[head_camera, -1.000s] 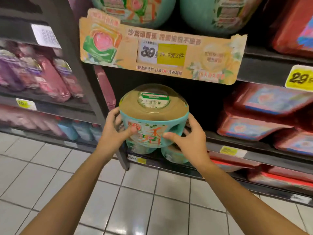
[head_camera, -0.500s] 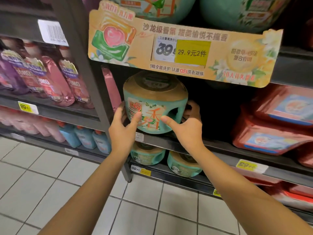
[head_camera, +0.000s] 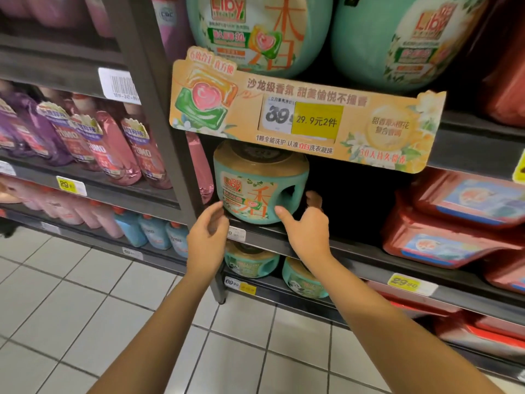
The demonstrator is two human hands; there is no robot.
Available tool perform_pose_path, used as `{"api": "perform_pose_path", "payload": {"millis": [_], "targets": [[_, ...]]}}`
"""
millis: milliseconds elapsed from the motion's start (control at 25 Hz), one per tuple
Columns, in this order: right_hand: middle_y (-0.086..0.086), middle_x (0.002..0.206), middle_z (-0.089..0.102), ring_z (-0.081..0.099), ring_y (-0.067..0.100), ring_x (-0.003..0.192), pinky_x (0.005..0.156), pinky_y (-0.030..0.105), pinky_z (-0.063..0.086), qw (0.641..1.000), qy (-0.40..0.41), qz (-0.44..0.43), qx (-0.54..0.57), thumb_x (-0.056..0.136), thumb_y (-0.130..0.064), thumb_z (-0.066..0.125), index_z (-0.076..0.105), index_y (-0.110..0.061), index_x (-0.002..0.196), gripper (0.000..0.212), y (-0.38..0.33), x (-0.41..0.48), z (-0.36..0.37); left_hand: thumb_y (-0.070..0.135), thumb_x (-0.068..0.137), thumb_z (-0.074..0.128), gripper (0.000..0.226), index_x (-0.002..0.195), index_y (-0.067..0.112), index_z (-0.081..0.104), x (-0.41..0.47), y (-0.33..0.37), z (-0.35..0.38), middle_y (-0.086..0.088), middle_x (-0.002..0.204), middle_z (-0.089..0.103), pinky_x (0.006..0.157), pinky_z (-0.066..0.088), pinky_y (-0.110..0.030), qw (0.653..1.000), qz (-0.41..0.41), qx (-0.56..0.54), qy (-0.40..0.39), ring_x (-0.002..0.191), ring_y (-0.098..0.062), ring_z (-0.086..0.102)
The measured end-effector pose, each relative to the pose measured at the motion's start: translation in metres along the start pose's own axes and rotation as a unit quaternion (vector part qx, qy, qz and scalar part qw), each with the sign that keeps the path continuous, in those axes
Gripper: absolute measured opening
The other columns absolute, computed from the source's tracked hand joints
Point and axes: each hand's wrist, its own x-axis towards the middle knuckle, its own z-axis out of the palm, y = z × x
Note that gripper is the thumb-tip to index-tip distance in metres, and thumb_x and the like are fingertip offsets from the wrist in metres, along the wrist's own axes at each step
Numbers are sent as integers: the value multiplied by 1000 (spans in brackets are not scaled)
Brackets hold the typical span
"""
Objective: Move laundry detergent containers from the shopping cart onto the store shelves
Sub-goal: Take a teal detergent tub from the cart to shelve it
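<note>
A round teal detergent tub (head_camera: pixel 260 189) with a tan lid and a side handle hole stands on the middle shelf (head_camera: pixel 355 248), at its left end beside the dark upright post. My left hand (head_camera: pixel 208 240) hovers just off the tub's lower left, fingers apart and not touching it. My right hand (head_camera: pixel 308 226) is at the tub's lower right; its thumb tip touches the tub wall below the handle hole, while the fingers curl behind, partly hidden. The tub rests on the shelf by itself. No shopping cart is in view.
An orange promo sign (head_camera: pixel 306 115) hangs over the tub's top. Two large teal tubs (head_camera: pixel 255 32) sit on the shelf above, two small ones (head_camera: pixel 250 263) below. Red boxes (head_camera: pixel 454 220) fill the right. Pink and purple pouches (head_camera: pixel 113 146) fill the left bay. Tiled floor lies below.
The tub went from held in the air to standing on the middle shelf. Both hands have loosened; the left has come off the tub and drawn back slightly.
</note>
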Motion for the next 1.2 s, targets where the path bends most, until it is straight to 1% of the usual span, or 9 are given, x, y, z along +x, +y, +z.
{"api": "perform_pose_path", "payload": {"millis": [80, 160, 240, 320, 480, 680, 800, 960, 1200], "targets": [[11, 110, 63, 60, 30, 106, 79, 31, 45, 999, -17, 47, 11, 90, -45, 61, 48, -6, 132, 59, 0, -26, -19, 9, 95, 55, 27, 118, 22, 63, -29, 11, -11, 4, 112, 66, 79, 45, -3, 999, -36, 7, 1, 96, 8, 61], [9, 106, 68, 62, 28, 102, 84, 34, 48, 995, -56, 82, 19, 95, -39, 53, 56, -10, 121, 39, 1, -60, -53, 15, 96, 55, 20, 110, 24, 65, -61, 32, -28, 2, 110, 67, 85, 49, -17, 995, -97, 16, 15, 101, -4, 62], [10, 85, 67, 61, 27, 84, 71, 26, 46, 990, -84, 110, 26, 98, -26, 49, 61, -12, 99, 18, 0, -100, -95, 17, 96, 56, 16, 104, 25, 67, -100, 64, -50, -2, 107, 69, 94, 50, -36, 986, -162, 35, 7, 105, -18, 63], [10, 70, 60, 55, 23, 67, 56, 20, 40, 987, -117, 110, 19, 98, -16, 48, 59, -15, 80, 20, -6, -141, -138, 16, 94, 59, 15, 99, 27, 68, -144, 101, -72, -2, 104, 70, 98, 49, -43, 977, -206, 47, -12, 103, -21, 63], [9, 78, 68, 67, 30, 74, 68, 34, 53, 970, -158, 181, 28, 94, -12, 55, 61, -26, 82, 19, -24, -214, -203, 15, 93, 61, 14, 94, 26, 69, -215, 174, -104, -1, 98, 71, 96, 48, -39, 960, -270, 59, -44, 95, -16, 64], [15, 78, 70, 66, 35, 74, 78, 43, 54, 956, -175, 232, 26, 93, -9, 57, 62, -25, 85, 19, -19, -306, -245, 13, 94, 58, 15, 95, 25, 68, -271, 210, -129, -2, 98, 70, 90, 50, -34, 944, -281, 103, -137, 95, -17, 65], [13, 79, 68, 63, 26, 73, 78, 41, 52, 946, -151, 285, 32, 92, -6, 56, 63, -21, 84, 18, -5, -358, -271, 10, 94, 57, 17, 92, 23, 68, -297, 206, -136, -3, 95, 71, 85, 48, -31, 928, -277, 137, -206, 93, -20, 65], [6, 81, 68, 65, 24, 76, 74, 29, 51, 924, -88, 371, 29, 94, -11, 54, 63, -16, 87, 13, 15, -437, -305, 4, 92, 58, 15, 96, 14, 69, -326, 192, -128, -13, 98, 72, 96, 46, -36, 891, -265, 188, -318, 99, -29, 65], [9, 91, 68, 65, 24, 83, 76, 27, 50, 848, 56, 522, 65, 98, -17, 50, 63, -12, 94, 15, 32, -577, -359, 7, 92, 60, 14, 102, 15, 68, -364, 206, -49, -13, 104, 71, 96, 47, -36, 794, -152, 278, -518, 103, -28, 65]]}}
